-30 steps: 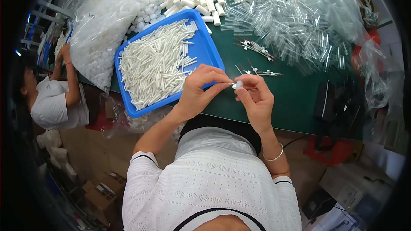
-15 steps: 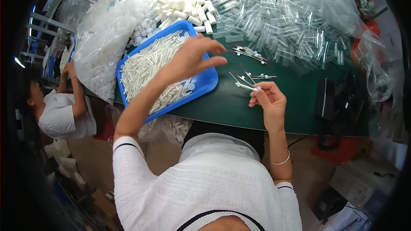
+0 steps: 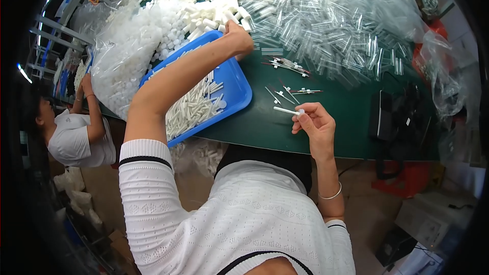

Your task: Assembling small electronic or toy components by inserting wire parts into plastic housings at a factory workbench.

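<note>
My right hand (image 3: 320, 127) pinches a thin white stick (image 3: 284, 109) that has a small translucent round cap (image 3: 302, 112) at the end by my fingertips. The stick points left over the green table. My left hand (image 3: 238, 39) reaches across the blue tray's (image 3: 248, 94) far corner to the near edge of a heap of thick white cylinders (image 3: 210, 22). Its fingers are mostly hidden, so whether they grip a cylinder does not show. Inside the tray lie many similar thin white sticks (image 3: 196, 109), partly covered by my left forearm.
Clear tubes (image 3: 326, 25) are heaped at the back right. Small white parts with dark red thin ends (image 3: 289, 65) lie mid-table. A plastic bag with translucent caps (image 3: 119, 66) stands left, and a black device (image 3: 385, 114) right. Another person (image 3: 76, 132) works at far left.
My left hand has gone from over the tray, open in the air, away from me to the cylinder heap. My right hand has shifted slightly left and nearer me, still holding the stick.
</note>
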The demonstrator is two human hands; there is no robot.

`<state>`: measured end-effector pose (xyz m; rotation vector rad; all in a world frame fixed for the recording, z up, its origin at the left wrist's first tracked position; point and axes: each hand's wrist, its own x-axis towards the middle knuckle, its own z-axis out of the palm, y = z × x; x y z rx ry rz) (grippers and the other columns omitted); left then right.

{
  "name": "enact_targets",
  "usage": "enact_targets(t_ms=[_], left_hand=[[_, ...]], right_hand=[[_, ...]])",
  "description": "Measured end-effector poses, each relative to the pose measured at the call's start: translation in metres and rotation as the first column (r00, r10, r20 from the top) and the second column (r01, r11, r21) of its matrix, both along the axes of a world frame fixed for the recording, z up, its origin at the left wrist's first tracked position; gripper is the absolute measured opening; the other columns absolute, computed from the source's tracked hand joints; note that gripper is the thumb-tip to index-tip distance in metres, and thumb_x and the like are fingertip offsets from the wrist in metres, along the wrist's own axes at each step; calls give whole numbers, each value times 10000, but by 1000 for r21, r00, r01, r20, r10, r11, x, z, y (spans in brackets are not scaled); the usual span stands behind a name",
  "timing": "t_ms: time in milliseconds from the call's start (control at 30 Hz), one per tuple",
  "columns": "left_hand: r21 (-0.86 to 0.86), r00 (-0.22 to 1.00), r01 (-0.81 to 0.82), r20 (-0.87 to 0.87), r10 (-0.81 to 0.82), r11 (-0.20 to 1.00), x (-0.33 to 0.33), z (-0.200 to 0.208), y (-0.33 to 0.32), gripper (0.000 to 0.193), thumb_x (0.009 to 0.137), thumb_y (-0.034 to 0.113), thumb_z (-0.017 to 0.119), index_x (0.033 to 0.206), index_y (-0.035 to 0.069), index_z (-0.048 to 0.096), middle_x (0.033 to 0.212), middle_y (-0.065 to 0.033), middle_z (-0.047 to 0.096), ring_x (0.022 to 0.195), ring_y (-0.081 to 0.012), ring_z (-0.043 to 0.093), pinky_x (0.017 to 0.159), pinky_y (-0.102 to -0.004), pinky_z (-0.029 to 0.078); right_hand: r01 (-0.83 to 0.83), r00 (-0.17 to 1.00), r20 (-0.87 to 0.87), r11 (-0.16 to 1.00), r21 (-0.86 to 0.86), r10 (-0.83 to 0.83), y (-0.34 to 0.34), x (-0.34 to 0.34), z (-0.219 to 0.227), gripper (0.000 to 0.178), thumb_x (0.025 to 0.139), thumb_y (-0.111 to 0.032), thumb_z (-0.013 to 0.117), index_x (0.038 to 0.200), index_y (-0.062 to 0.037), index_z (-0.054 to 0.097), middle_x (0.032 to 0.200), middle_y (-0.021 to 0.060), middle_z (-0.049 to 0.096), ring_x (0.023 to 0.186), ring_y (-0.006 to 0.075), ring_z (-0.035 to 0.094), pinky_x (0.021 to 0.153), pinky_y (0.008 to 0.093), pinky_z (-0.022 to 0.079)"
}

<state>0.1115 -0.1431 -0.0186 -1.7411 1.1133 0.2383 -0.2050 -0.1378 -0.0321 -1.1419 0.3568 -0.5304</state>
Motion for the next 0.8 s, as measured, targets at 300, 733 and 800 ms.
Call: enact_targets(t_ms=[300,733,800], left_hand=[[-663,688,-502,-695,-208,554,-30,66,61,413,803,438,651,1001,75,634,744,-90,654,713,-212,621,589,-359,456],[-505,395,-862,-727,-562,46,-168,1,158,297,813,15,681,1107,26,633,862,-126,667,700,-224,642,621,-308,504],[-570,450,-821,-689,-569,41,-162,-2,162,276,814,12,677,1087,28,642,855,-129,667,695,-238,640,615,-309,501]], right_hand=[[95,993,70,995,-13,-94,-7,-6,-2,186,923,-143,635,1031,9,624,982,110,636,695,99,603,586,218,515],[-98,989,138,939,330,55,23,32,-8,280,973,-225,554,1120,14,559,1110,192,640,721,140,649,632,265,571],[-129,986,149,887,443,69,22,31,-10,287,981,-226,537,1129,20,549,1142,219,625,795,180,682,670,281,586]])
